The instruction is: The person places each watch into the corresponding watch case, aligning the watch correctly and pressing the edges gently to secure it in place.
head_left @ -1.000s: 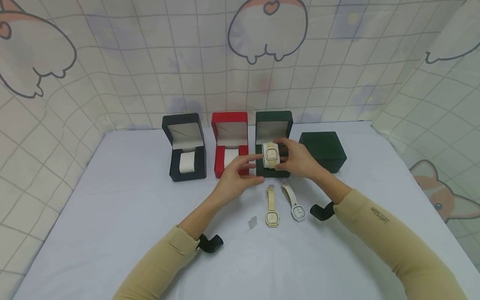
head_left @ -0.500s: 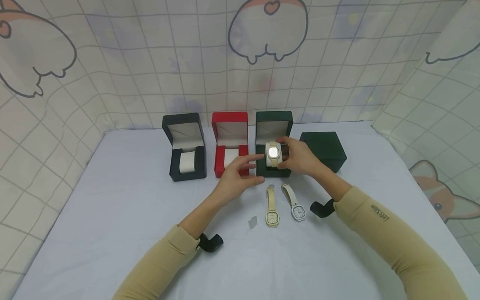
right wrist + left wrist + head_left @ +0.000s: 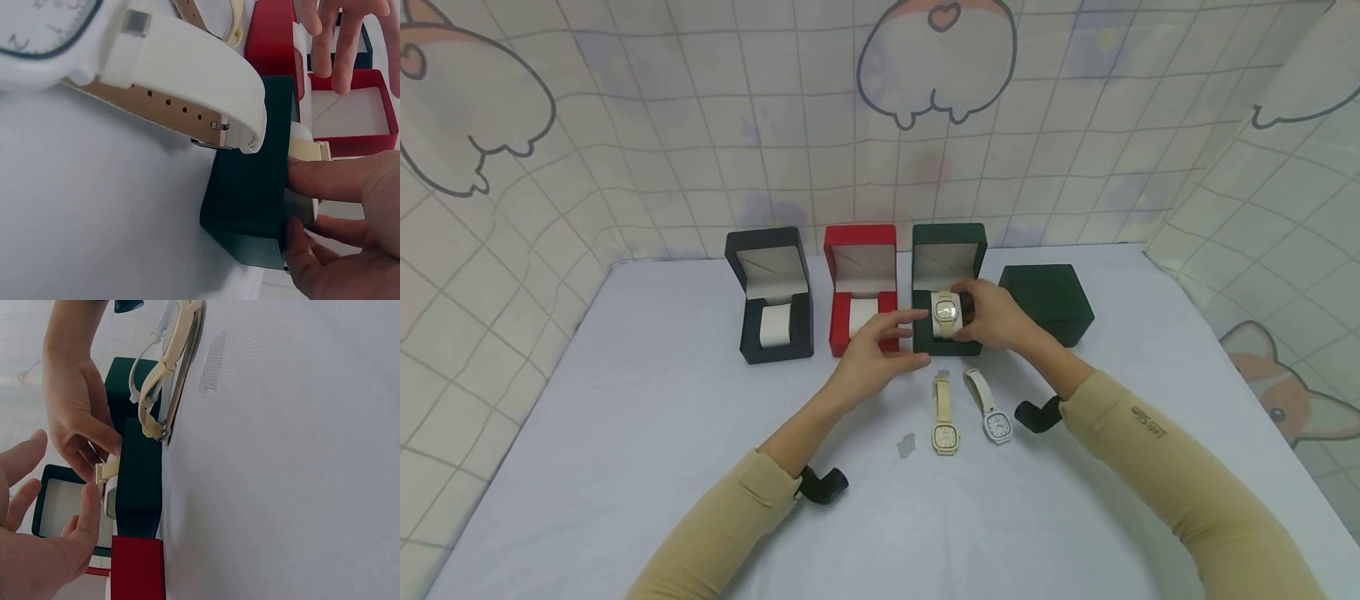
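In the head view, my right hand (image 3: 996, 317) grips a white cushion from its right side. A cream-strapped wristwatch (image 3: 946, 312) is wrapped round this cushion, which sits in the open green watch box (image 3: 951, 347). The right wrist view shows the thumb and fingers at the side of the watch cushion (image 3: 300, 200), partly down behind the box wall. My left hand (image 3: 874, 362) holds nothing. Its fingers are spread, their tips close to the box's left side and in front of the red watch box (image 3: 862, 236).
Left of the red box stands an open dark watch box (image 3: 766, 242) with a white cushion. A closed green box (image 3: 1047, 304) is at the right. Nearer me lie a cream wristwatch (image 3: 944, 437), a white wristwatch (image 3: 997, 426) and a small grey patch (image 3: 906, 446).
My right hand has shifted the cushion and its watch slightly right, then down into the green box. The left hand has stayed in place.
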A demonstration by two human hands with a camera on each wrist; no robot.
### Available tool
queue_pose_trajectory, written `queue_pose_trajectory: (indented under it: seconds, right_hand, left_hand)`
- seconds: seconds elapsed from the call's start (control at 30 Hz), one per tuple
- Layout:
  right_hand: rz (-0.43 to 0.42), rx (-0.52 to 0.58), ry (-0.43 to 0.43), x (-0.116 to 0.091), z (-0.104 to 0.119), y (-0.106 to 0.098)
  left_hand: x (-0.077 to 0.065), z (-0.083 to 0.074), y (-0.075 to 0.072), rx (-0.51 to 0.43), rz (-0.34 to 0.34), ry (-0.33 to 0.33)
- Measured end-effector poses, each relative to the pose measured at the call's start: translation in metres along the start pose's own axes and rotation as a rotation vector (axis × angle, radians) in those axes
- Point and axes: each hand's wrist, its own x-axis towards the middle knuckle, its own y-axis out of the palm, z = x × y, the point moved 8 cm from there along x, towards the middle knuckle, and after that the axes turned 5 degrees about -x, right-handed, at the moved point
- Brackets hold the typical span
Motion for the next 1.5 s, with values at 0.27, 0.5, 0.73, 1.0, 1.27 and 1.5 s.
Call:
queue_pose_trajectory:
  seconds: [0.27,0.5,0.73,1.0,1.27,1.5]
  right_hand:
    - [0.021,-0.075,0.019,0.004,-0.002,-0.001]
    - [0.064,-0.069,0.023,0.0,-0.002,0.001]
    - [0.018,-0.04,-0.005,-0.002,-0.002,0.0]
    - [0.026,-0.024,0.023,-0.006,-0.004,-0.002]
    - [-0.061,0.001,0.001,-0.015,0.007,-0.021]
    - [-0.208,0.01,-0.043,-0.022,0.01,-0.046]
  left_hand:
    - [0.007,0.0,0.001,-0.006,0.026,0.015]
    - [0.015,0.003,-0.001,0.003,0.018,0.007]
    - [0.02,0.004,-0.004,0.013,0.0,-0.018]
    - [0.025,0.002,-0.007,0.029,-0.017,-0.012]
    - [0.039,-0.011,-0.014,0.021,-0.07,0.052]
    - [0.053,-0.026,-0.022,0.057,-0.092,0.115]
